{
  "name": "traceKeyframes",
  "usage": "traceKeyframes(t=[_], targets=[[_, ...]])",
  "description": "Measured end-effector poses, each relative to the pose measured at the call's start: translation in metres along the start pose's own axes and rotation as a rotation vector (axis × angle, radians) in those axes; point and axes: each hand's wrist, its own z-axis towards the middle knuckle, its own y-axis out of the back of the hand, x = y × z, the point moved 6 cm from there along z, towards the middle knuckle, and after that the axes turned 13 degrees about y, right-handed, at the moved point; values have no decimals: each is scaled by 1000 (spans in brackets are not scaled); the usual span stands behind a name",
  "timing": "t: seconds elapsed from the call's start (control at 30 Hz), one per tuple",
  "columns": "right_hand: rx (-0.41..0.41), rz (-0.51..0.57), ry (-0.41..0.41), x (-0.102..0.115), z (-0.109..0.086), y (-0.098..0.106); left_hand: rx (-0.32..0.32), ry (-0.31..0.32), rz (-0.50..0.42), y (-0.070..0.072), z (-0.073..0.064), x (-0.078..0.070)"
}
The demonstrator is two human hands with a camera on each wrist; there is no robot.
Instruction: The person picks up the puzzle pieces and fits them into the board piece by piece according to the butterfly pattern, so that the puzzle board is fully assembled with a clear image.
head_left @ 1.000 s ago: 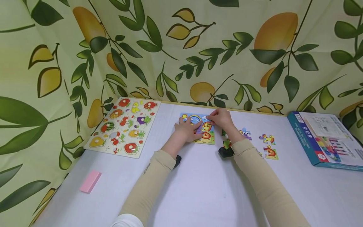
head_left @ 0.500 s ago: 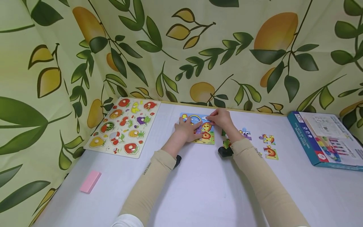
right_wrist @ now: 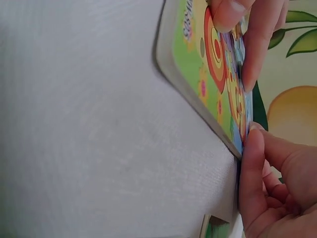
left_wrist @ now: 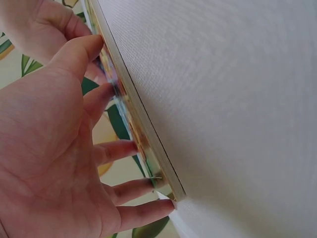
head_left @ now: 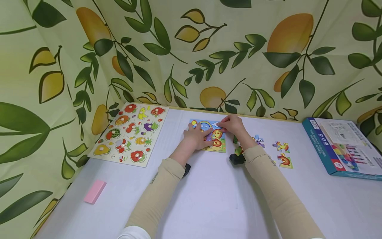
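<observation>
A small colourful jigsaw puzzle (head_left: 221, 147) with a rainbow and a snail on it lies near the table's back edge. My left hand (head_left: 195, 136) rests on its left part with fingers spread, fingertips on the surface in the left wrist view (left_wrist: 59, 139). My right hand (head_left: 234, 125) is at the puzzle's upper right edge. Its thumb and forefinger pinch a puzzle piece there, mostly hidden by the fingers; the right wrist view shows the thumb (right_wrist: 253, 153) right at the board's corner. Green loose pieces (head_left: 238, 151) lie beside the right wrist, partly covered.
Several more loose pieces lie to the right, among them a purple one (head_left: 259, 140) and a snail piece (head_left: 285, 161). A fruit peg board (head_left: 152, 119) is at the left, a pink block (head_left: 95, 191) nearer. A teal-edged box (head_left: 323, 151) stands far right.
Both hands stay almost where they were on the puzzle. The loose pieces and other objects have not moved.
</observation>
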Motion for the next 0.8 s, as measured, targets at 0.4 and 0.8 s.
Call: traceKeyframes(t=[0.4,0.8], targets=[[20,22,-7,2,-3,2,-6,-5,10,0,1,0],[189,185,-88,-7,-2,4,0,0,26,-1,1,1]])
